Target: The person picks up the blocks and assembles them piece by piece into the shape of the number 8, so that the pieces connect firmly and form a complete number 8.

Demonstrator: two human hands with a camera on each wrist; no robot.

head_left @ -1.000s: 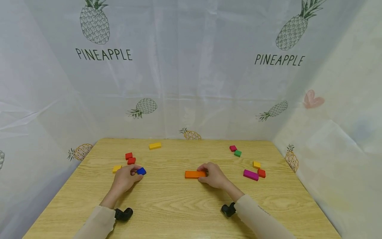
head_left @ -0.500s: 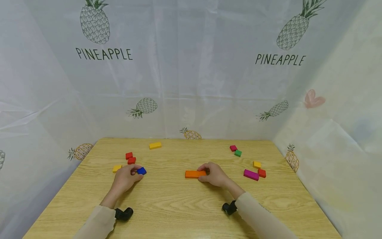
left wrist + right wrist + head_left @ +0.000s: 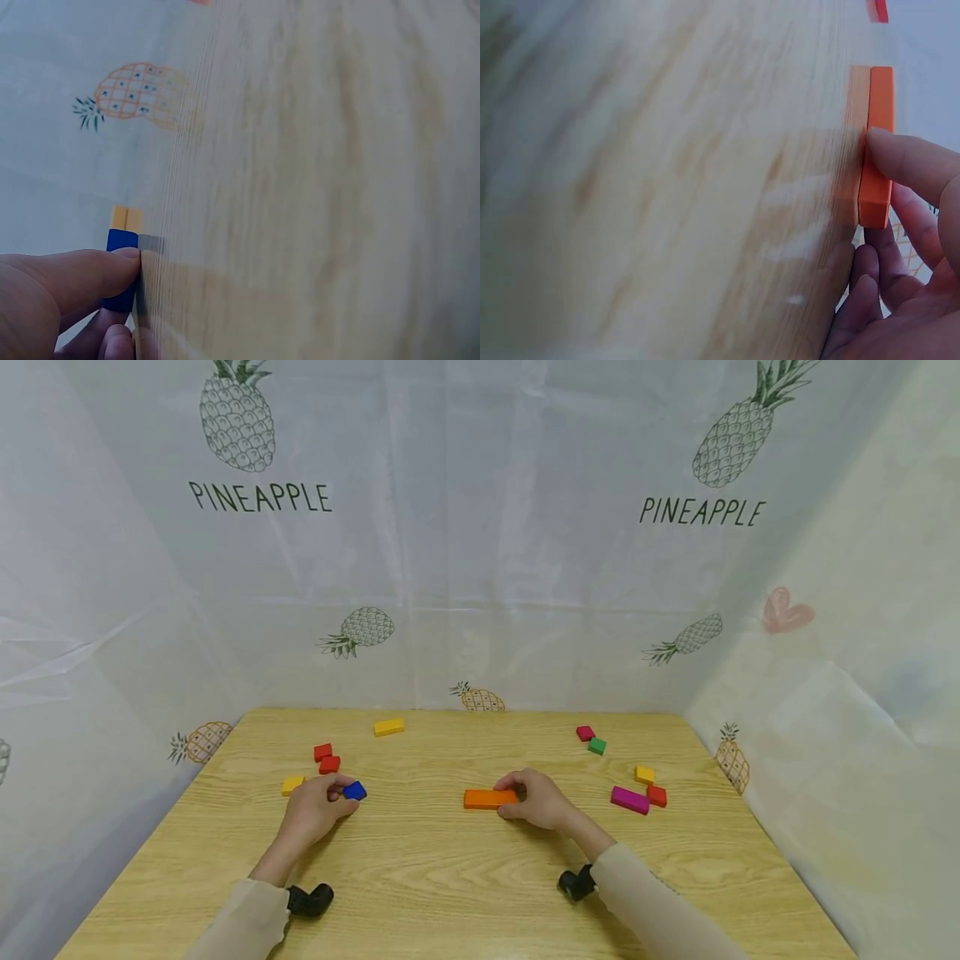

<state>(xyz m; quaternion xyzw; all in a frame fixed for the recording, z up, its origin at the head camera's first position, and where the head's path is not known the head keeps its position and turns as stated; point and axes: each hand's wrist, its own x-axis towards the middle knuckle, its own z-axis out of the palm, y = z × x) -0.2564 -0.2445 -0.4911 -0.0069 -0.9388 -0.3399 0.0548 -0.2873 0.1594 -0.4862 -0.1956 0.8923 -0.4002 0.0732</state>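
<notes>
My left hand [image 3: 311, 808] pinches a small blue block [image 3: 355, 791] between thumb and fingers, on the left part of the wooden table. In the left wrist view the thumb lies against the near face of the blue block [image 3: 122, 238]. Right of centre, my right hand [image 3: 538, 802] holds the right end of a long orange block [image 3: 483, 799]. The right wrist view has the thumb pressing on the side of the orange block [image 3: 881, 105], which rests on the tabletop. A yellow block [image 3: 292, 786] lies just behind the left hand, partly covered by it.
Two red blocks [image 3: 329, 765] lie beyond the left hand, with a long yellow block [image 3: 388, 727] farther back. To the right are a magenta block [image 3: 630, 800], a red block [image 3: 657, 796], a yellow block [image 3: 644, 774], a green block [image 3: 597, 746] and a crimson block [image 3: 585, 733].
</notes>
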